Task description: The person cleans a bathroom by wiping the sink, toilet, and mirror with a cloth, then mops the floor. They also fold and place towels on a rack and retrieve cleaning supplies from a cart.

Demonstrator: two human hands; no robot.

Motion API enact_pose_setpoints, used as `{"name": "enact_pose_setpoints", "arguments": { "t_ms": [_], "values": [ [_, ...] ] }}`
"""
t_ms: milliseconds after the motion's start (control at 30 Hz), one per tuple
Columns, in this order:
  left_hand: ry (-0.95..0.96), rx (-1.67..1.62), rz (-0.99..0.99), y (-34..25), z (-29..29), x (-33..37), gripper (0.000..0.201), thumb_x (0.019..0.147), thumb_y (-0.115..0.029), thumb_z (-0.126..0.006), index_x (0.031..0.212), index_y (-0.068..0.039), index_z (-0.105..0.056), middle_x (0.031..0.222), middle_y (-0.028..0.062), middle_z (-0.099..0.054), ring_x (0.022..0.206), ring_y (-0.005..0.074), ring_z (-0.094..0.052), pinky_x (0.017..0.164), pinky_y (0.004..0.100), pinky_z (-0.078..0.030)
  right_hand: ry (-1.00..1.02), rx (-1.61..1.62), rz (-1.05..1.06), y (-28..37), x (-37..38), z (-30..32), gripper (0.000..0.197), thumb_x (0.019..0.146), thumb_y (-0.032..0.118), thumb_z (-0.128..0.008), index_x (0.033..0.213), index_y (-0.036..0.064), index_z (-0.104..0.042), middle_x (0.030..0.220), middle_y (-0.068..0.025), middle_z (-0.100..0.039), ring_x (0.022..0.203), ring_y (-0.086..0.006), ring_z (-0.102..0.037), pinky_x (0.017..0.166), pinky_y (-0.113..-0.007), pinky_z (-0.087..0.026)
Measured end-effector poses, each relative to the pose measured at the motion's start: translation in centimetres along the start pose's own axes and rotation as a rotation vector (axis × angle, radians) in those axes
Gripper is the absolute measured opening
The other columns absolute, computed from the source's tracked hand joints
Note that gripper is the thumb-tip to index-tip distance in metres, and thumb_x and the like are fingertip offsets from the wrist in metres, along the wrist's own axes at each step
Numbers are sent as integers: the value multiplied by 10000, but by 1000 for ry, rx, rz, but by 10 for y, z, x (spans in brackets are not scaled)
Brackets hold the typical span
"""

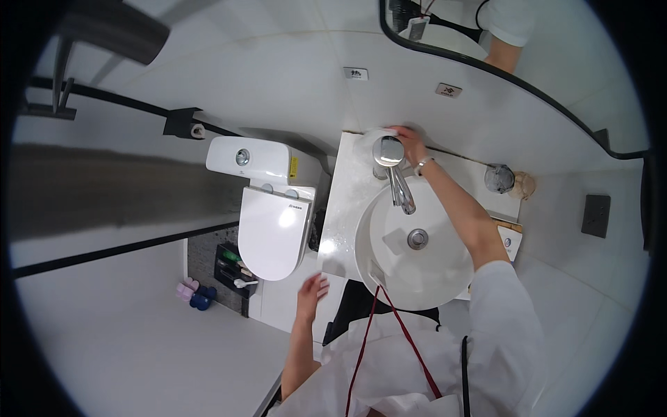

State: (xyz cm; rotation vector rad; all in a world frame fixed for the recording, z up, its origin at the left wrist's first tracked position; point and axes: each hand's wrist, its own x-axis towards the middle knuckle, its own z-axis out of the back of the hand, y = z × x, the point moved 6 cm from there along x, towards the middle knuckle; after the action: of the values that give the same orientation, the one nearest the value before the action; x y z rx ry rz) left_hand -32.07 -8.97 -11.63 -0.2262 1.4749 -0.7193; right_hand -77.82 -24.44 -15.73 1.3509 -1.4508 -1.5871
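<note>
Lanyard: red cord [366,340] hanging down the white shirt, its tag over the basin's near edge.
Left hand: the left hand [313,290] is in the air just off the counter's near left corner, fingers loosely bent and apart, holding nothing.
Basin: round, white basin [438,274] on the white counter [339,201], with a metal drain [417,239].
Faucet: chrome faucet [397,177] behind the basin, its spout over the bowl.
Right hand: the right hand [413,144] is behind the faucet, a bracelet [423,165] at the wrist; its fingertips are partly hidden, so I cannot tell whether it grips anything.
Pale item: a blurred whitish item [367,144] at the counter's back left, beside the right fingers; its kind is unclear.
Cups: grey cup [499,179] and amber cup [523,185] at the counter's right end.
Toilet: white toilet [274,233] left of the counter, lid down.
Mirror: dark-framed mirror [556,76] on the wall.
</note>
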Motion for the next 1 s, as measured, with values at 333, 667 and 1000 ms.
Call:
{"name": "enact_pose_setpoints", "arguments": {
  "t_ms": [333,667,1000],
  "values": [
    [306,-264,-675,-333,-220,75,557,811,-233,-670,1302,-119,-433,1371,144,-370,1176,276,-477,929,374,-425,405,498,224,198,-55,-57,486,969,355,-383,1384,101,-404,1345,-39,-460,1180,-159,-473,999,-313,-365],
    [-48,1007,-832,-244,-190,187,500,725,-263,-694,1189,-122,-568,1239,177,-476,1166,381,-448,933,423,-426,-330,-67,72,64,-189,66,236,937,68,-502,1144,4,-595,1046,-89,-649,920,-157,-619,826,-268,-491],
    [68,1241,-1039,-161,-191,148,242,724,-289,-706,908,-134,-688,1193,20,-483,1127,303,-409,884,438,-443,-364,-157,-117,25,-293,54,238,941,51,-454,1122,-20,-592,1022,-93,-659,863,-130,-616,818,-270,-494]
  ]
}}
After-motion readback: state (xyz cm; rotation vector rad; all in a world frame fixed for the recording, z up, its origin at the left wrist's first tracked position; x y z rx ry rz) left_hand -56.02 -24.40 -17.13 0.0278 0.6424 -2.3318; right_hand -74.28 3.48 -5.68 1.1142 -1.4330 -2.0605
